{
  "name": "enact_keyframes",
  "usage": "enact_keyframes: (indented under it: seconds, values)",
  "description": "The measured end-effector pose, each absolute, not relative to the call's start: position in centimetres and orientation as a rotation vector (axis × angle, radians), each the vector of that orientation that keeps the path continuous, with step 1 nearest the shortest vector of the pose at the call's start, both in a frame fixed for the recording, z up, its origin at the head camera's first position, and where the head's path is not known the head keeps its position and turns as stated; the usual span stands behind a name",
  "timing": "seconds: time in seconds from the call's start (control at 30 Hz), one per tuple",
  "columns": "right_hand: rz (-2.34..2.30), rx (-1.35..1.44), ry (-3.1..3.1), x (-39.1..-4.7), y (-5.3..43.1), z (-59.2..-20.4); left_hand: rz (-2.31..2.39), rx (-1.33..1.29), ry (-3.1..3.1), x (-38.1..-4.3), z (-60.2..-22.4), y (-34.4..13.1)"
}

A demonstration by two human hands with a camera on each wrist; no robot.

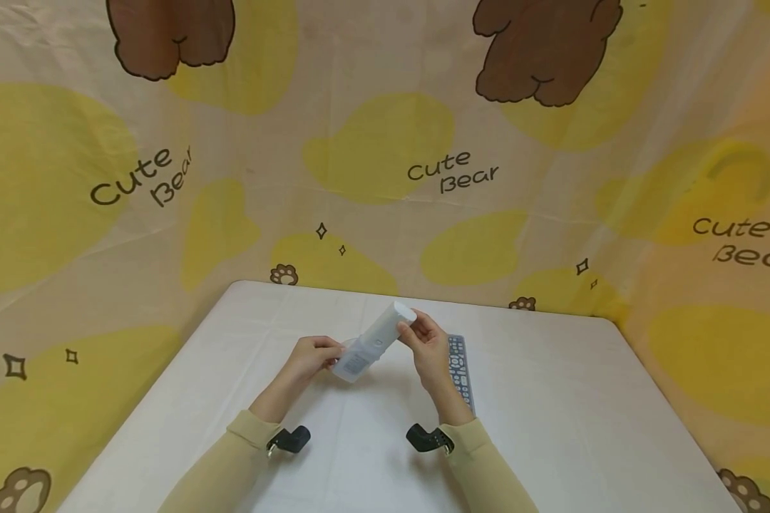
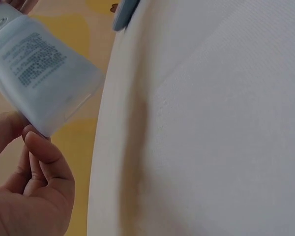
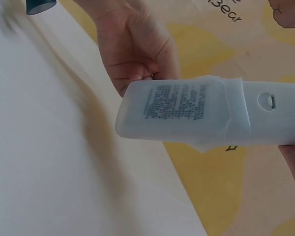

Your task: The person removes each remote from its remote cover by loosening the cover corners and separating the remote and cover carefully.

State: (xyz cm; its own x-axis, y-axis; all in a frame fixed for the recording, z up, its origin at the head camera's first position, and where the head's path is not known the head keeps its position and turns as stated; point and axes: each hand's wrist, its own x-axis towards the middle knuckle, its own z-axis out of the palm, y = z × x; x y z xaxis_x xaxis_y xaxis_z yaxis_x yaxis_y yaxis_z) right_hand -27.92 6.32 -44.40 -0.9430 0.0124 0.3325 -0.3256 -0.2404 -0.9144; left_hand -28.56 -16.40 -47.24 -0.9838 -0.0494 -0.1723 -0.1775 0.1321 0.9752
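Observation:
A white remote control (image 1: 388,329) is held up tilted above the table, its back side showing a small battery-cover latch. Over its lower part sits a translucent sleeve (image 1: 353,363), through which a block of printed text shows; the sleeve's rim is flared and wrinkled partway along the remote in the right wrist view. My left hand (image 1: 311,360) pinches the sleeve at its side near the closed end, thumb against finger in the left wrist view. At the upper end, my right hand (image 1: 428,353) grips the bare part of the remote between thumb and fingers.
A grey remote control (image 1: 460,363) with many light buttons lies on the white table (image 1: 552,399), partly behind my right hand and forearm. Black wrist cameras (image 1: 293,439) sit on both sleeve cuffs. A patterned cloth (image 1: 372,149) hangs behind the table.

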Motion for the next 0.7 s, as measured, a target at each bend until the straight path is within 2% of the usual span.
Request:
enact_keyframes:
  seconds: [0.7]
  values:
    - [2.316,0.311,-1.783,-27.78,5.95,-44.31,1.963,-0.259,2.331,-28.15,-47.69,-17.10]
